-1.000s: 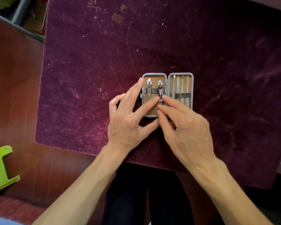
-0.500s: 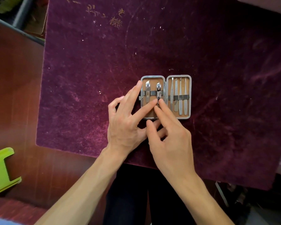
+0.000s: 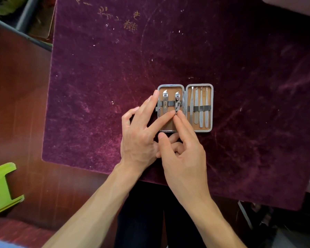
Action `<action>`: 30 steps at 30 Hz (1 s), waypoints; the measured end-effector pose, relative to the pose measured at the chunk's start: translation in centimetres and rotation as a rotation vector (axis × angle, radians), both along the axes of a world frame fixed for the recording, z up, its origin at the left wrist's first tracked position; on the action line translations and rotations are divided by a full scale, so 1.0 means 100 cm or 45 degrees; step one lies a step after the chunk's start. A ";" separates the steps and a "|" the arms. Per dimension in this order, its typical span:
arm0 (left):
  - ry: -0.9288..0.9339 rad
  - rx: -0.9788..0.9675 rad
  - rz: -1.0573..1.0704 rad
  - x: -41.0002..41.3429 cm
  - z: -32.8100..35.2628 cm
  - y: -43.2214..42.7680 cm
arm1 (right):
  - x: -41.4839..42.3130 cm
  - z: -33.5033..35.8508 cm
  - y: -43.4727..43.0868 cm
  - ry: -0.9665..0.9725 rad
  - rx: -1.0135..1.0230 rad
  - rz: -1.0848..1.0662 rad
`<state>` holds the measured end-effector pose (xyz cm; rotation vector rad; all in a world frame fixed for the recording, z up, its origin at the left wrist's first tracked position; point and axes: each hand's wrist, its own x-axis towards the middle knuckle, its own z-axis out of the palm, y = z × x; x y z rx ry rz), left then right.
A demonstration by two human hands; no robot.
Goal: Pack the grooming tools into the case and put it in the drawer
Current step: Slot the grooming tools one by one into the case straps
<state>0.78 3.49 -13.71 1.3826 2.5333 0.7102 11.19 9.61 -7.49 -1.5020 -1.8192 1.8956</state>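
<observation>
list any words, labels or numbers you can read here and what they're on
Gold characters on the purple velvet table cloth: worn and patchy, not legible.
Faint marking on the left silver nail clipper in the open metal-framed case: too small to read.
No other text shows.

Both arms on my feed are bare from the wrists back to the edge of view. The left forearm (image 3: 96,208) and right forearm (image 3: 209,217) are slim, with faint tendon lines. The left hand (image 3: 138,140) shows raised veins across its back, and the right hand (image 3: 184,158) has short nails. Between the arms I make out near-black clothing (image 3: 143,221) over the lap. A pale blue patch (image 3: 0,245) in the lower left corner may be fabric, but I cannot tell.
</observation>
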 end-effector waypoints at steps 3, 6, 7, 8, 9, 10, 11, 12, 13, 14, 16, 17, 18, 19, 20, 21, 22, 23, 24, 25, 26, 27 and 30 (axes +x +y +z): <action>-0.012 0.007 -0.001 0.000 0.001 0.000 | 0.000 0.000 0.000 0.029 0.023 -0.030; -0.123 0.019 -0.002 -0.002 0.009 0.001 | 0.003 0.007 0.006 0.020 0.053 -0.096; -0.204 0.012 0.006 -0.004 0.013 0.001 | 0.006 0.010 0.012 -0.003 0.081 -0.122; -0.301 -0.004 0.026 -0.006 0.019 0.000 | 0.010 0.013 0.018 -0.034 0.117 -0.149; -0.395 -0.016 0.063 -0.009 0.025 -0.001 | 0.014 0.015 0.025 -0.065 0.163 -0.180; -0.480 -0.012 0.116 -0.011 0.029 -0.002 | 0.019 0.016 0.033 -0.094 0.209 -0.214; -0.564 0.006 0.184 -0.014 0.033 -0.002 | 0.023 0.016 0.042 -0.126 0.254 -0.245; -0.652 0.028 0.268 -0.015 0.036 -0.001 | 0.027 0.014 0.050 -0.163 0.299 -0.266; -0.741 0.040 0.363 -0.016 0.039 0.001 | 0.030 0.012 0.058 -0.206 0.337 -0.273; -0.824 0.040 0.459 -0.017 0.041 0.004 | 0.032 0.008 0.064 -0.254 0.356 -0.268; -0.930 0.035 0.607 -0.019 0.042 0.008 | 0.035 0.000 0.073 -0.332 0.321 -0.238; -0.958 0.038 0.651 -0.020 0.042 0.009 | 0.036 -0.004 0.076 -0.344 0.289 -0.222; -0.981 0.037 0.682 -0.021 0.042 0.011 | 0.035 -0.007 0.077 -0.345 0.271 -0.203; -1.005 0.032 0.703 -0.021 0.043 0.012 | 0.035 -0.010 0.076 -0.346 0.274 -0.182; -1.022 0.028 0.718 -0.021 0.043 0.014 | 0.034 -0.012 0.075 -0.349 0.289 -0.163; -1.030 0.023 0.724 -0.021 0.043 0.015 | 0.033 -0.014 0.074 -0.352 0.305 -0.152; -1.029 0.016 0.728 -0.020 0.044 0.016 | 0.033 -0.015 0.074 -0.353 0.312 -0.153; -1.026 0.009 0.731 -0.020 0.044 0.017 | 0.033 -0.016 0.074 -0.346 0.308 -0.166; -1.024 0.006 0.733 -0.019 0.045 0.018 | 0.033 -0.017 0.074 -0.330 0.296 -0.187; -1.026 0.005 0.734 -0.019 0.045 0.018 | 0.034 -0.017 0.074 -0.309 0.280 -0.206; -1.035 0.007 0.738 -0.019 0.045 0.018 | 0.034 -0.018 0.073 -0.287 0.265 -0.218; -1.048 0.010 0.743 -0.020 0.046 0.018 | 0.034 -0.018 0.073 -0.264 0.254 -0.225; -1.064 0.001 0.725 -0.021 0.049 0.019 | 0.034 -0.018 0.072 -0.217 0.245 -0.239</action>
